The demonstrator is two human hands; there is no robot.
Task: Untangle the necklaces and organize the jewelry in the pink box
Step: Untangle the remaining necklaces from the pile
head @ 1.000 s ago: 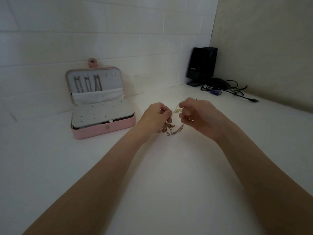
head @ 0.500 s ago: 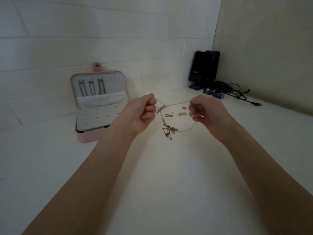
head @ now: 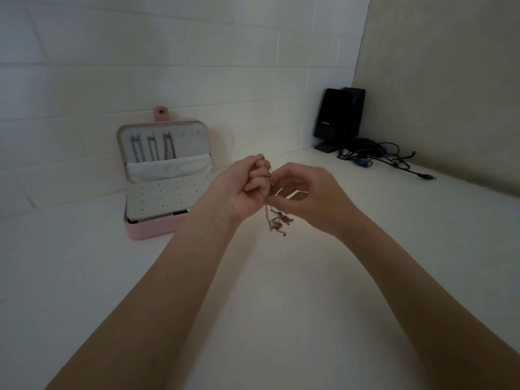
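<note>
Far left we see the pink box open on the white counter, lid propped against the tiled wall, three chains hanging inside the lid. Our left hand is curled closed, pinching the tangled necklaces at the top. The tangle dangles between both hands, above the counter. Our right hand pinches the same strand lower down, fingers bent. Far right: a black speaker and loose cables in the corner.
</note>
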